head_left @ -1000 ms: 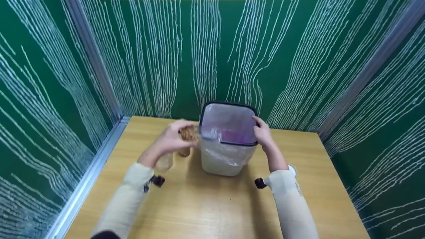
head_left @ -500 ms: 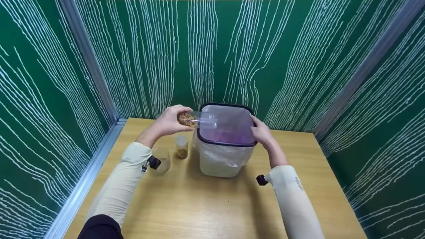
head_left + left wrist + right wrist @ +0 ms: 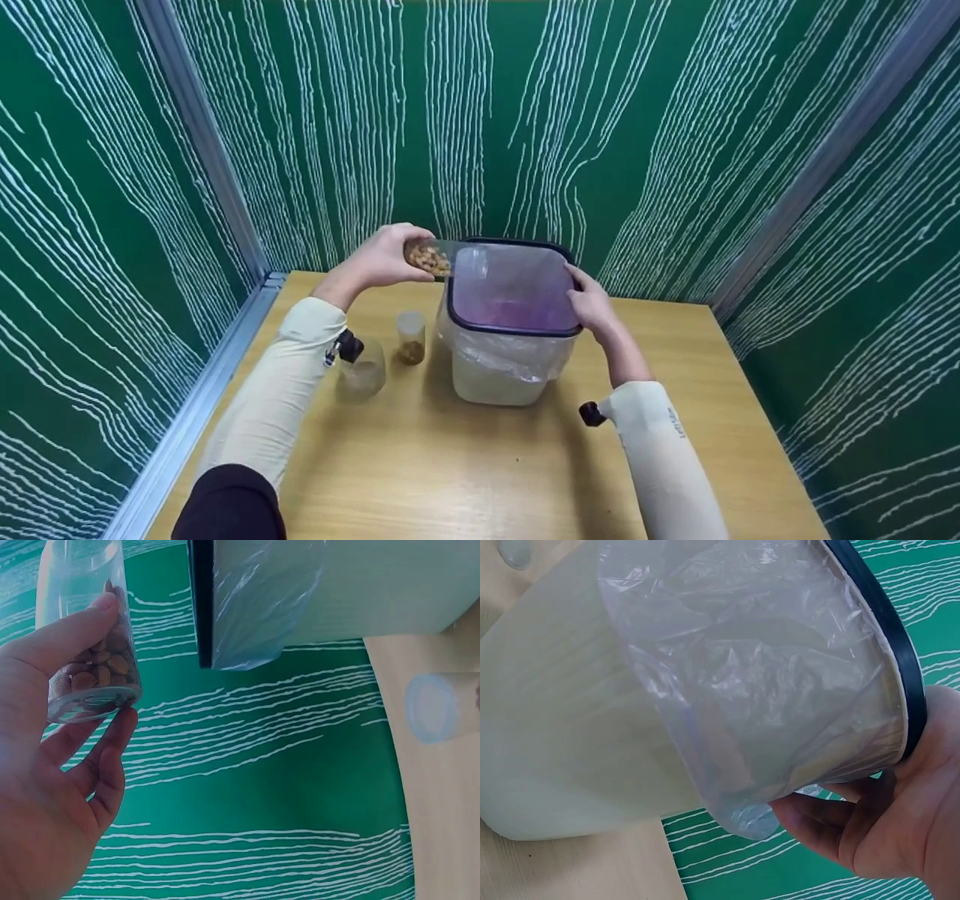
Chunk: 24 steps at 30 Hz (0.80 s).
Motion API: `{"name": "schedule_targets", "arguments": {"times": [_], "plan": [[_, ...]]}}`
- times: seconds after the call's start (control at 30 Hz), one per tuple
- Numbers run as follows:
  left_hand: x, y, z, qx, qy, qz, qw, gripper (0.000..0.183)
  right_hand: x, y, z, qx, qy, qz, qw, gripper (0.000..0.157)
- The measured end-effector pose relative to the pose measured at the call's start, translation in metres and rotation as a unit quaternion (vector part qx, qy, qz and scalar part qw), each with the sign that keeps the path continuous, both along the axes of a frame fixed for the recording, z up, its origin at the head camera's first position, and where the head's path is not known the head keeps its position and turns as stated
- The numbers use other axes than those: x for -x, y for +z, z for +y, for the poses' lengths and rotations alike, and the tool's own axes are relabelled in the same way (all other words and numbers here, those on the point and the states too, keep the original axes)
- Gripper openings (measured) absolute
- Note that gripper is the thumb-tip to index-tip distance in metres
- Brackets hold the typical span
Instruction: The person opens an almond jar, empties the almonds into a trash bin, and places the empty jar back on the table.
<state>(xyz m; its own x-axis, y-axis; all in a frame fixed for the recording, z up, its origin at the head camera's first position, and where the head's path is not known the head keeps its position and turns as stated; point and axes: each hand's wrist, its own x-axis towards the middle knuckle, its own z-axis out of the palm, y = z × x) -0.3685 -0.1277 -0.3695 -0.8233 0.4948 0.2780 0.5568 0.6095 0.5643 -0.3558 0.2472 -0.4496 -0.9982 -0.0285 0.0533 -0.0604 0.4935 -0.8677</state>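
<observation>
My left hand [image 3: 386,259] grips a clear jar [image 3: 82,577] by its base end, with brown nuts [image 3: 427,257] gathered inside there. The jar lies nearly on its side, its far end reaching over the left rim of a white trash bin [image 3: 495,386]. A black ring [image 3: 517,330] and a transparent bag [image 3: 517,358] folded outward line the bin's top. On the bin's right side, my right hand [image 3: 596,304] holds the rim, thumb at the inner edge and fingers curled outside against the bag. The bin's inside looks purple; its bottom is hidden.
A smaller clear jar [image 3: 410,337] with brown contents stands left of the bin. Beside it is a wider clear container [image 3: 365,373], partly covered by the left wrist camera. Green walls with white lines enclose the wooden table [image 3: 480,472].
My left hand has lifted and moved slightly back with the jar, uncovering the smaller jar on the table. The right hand stays on the bin's rim.
</observation>
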Motion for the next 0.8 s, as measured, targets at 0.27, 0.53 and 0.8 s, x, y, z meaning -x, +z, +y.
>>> {"name": "schedule_targets", "arguments": {"times": [0.27,0.53,0.8], "plan": [[0.003,0.015,0.001,0.056,0.023,0.006,0.9981,0.060,0.000,-0.002,-0.002,-0.002,0.002,0.008,1.000,0.057],[0.010,0.024,0.016,0.095,0.016,0.007,0.9953,0.054,-0.004,-0.007,0.010,-0.006,-0.005,0.021,1.000,0.057],[0.011,0.036,0.011,0.109,0.021,-0.004,0.9938,0.056,-0.003,-0.005,0.000,-0.001,0.004,0.022,1.000,0.055]]}}
